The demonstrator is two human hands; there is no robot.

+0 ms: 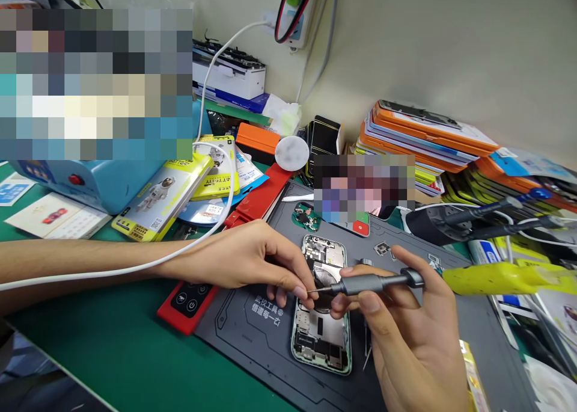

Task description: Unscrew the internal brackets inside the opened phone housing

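Observation:
An opened phone (321, 328) with its insides showing lies on a dark grey work mat (252, 334). My right hand (410, 346) is closed around a grey precision screwdriver (374, 282), held level above the phone with its tip pointing left. My left hand (252, 258) reaches in from the left; its thumb and finger are pinched at the screwdriver's tip (311, 292), over the middle of the phone. What the fingertips pinch there is too small to see.
A red flat device (192, 301) lies at the mat's left edge. A white cable (135, 267) crosses my left forearm. A yellow tool (496, 278) and black cables lie right. Stacked screen-protector packs (428, 138), a blue machine (103, 183) and loose small parts (383, 249) surround the mat.

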